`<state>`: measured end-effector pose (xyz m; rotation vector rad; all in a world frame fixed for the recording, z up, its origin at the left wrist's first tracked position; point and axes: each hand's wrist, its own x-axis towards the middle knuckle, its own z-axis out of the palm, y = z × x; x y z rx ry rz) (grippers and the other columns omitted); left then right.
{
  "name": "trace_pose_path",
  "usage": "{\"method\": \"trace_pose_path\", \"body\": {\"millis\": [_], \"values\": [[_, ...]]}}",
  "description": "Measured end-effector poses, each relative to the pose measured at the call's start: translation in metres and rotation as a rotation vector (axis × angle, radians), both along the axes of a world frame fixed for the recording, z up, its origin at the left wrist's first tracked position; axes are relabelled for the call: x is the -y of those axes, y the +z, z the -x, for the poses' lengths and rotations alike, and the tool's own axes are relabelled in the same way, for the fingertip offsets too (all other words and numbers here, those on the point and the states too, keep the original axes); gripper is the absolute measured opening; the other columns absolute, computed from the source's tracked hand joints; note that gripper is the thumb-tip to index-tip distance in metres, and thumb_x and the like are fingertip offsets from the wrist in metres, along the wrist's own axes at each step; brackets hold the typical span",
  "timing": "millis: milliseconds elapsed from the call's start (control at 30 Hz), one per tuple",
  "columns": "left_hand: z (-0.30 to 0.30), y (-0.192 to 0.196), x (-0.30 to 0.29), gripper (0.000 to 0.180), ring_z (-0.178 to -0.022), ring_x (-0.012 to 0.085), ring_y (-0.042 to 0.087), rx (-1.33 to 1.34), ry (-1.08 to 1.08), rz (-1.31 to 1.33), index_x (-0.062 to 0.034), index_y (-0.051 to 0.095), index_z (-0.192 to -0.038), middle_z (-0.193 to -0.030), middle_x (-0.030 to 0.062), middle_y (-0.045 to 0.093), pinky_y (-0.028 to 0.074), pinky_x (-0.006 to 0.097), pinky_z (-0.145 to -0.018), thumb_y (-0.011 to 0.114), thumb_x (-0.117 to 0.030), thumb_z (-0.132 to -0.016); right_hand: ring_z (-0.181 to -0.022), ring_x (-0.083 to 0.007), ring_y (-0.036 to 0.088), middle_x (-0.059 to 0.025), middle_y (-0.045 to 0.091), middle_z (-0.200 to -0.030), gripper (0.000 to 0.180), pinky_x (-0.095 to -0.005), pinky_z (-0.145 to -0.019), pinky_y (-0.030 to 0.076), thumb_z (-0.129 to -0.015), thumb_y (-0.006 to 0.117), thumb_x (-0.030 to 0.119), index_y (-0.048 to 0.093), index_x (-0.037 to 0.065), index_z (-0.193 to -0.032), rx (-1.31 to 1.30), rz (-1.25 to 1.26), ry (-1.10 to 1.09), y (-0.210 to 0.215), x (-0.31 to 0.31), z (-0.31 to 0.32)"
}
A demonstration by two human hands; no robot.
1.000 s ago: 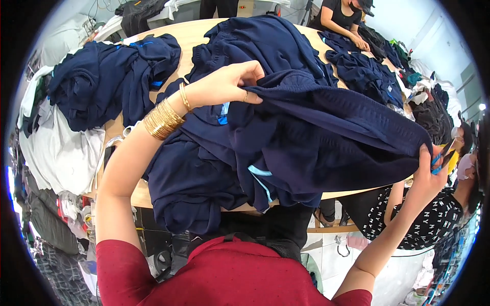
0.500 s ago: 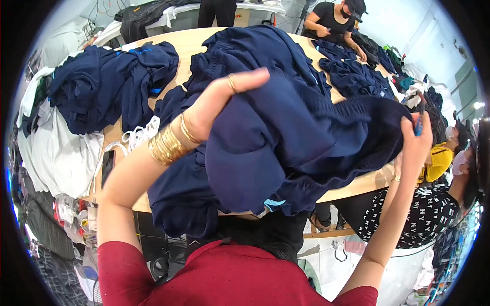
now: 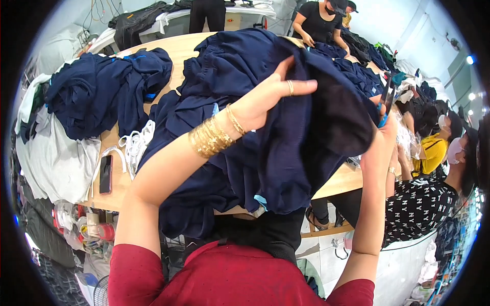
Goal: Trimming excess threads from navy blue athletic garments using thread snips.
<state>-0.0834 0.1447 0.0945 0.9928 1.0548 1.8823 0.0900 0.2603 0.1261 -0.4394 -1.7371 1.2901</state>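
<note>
A navy garment (image 3: 286,148) with a gathered, ribbed edge is stretched between my hands above the table. My left hand (image 3: 270,94), with gold bangles at the wrist and a ring, grips its upper side, some fingers hidden by the cloth. At the garment's right end, my right hand (image 3: 380,135) is closed around small snips (image 3: 386,104) with blue on the handles, their dark tips pointing up. The same hand is against the cloth edge; its fingers are partly hidden. The garment's opening gapes to the right, dark inside. A small light-blue tag (image 3: 261,201) shows at its lower edge.
More navy garments (image 3: 219,66) lie heaped under and behind my hands, with another pile (image 3: 92,97) at left. White cords (image 3: 138,145) and a phone (image 3: 105,174) lie on the wooden table (image 3: 120,196). Co-workers sit at right; a person (image 3: 321,25) in black works at the far side.
My left hand has moved right along the garment, and my right hand has come inward and slightly down. The cloth has swung round, so its opening shows wider. The phone is now uncovered.
</note>
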Motion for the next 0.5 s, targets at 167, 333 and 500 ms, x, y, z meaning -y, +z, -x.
{"method": "trace_pose_path", "body": {"millis": [167,333,500], "values": [[0.059,-0.048,0.003,0.048,-0.101,0.0347,0.057,-1.128,0.413,0.426,-0.0012,0.059,-0.111,-0.106,0.0211,0.06,0.044,0.036,-0.091,0.056,-0.033,-0.076,-0.063,-0.0043,0.043,0.0022,0.049,-0.066,0.02,-0.0205,-0.058,0.037,-0.077,0.07,0.013,0.052,0.002,-0.076,0.12,-0.477,-0.348,0.026,-0.009,-0.029],[0.1,0.01,0.057,0.028,-0.088,0.0317,0.06,-1.167,0.798,0.382,-0.0008,0.062,-0.097,-0.09,0.0192,0.063,0.047,0.035,-0.08,0.053,-0.018,-0.078,-0.062,-0.0054,0.041,0.0021,0.047,-0.065,0.021,-0.0205,-0.055,0.035,-0.078,0.069,0.014,0.053,0.001,-0.08,0.412,-0.727,-0.551,0.034,-0.062,-0.094],[0.028,0.069,0.093,0.023,-0.077,0.0082,0.055,-0.85,0.288,0.219,0.0025,0.059,-0.095,-0.081,0.0018,0.06,0.044,0.02,-0.072,0.049,-0.008,-0.077,-0.077,-0.0101,0.061,-0.0073,0.064,-0.087,0.019,-0.0184,-0.067,0.045,-0.078,0.067,0.008,0.061,-0.005,-0.09,-0.124,-0.304,-0.523,0.076,-0.066,-0.129]]}}
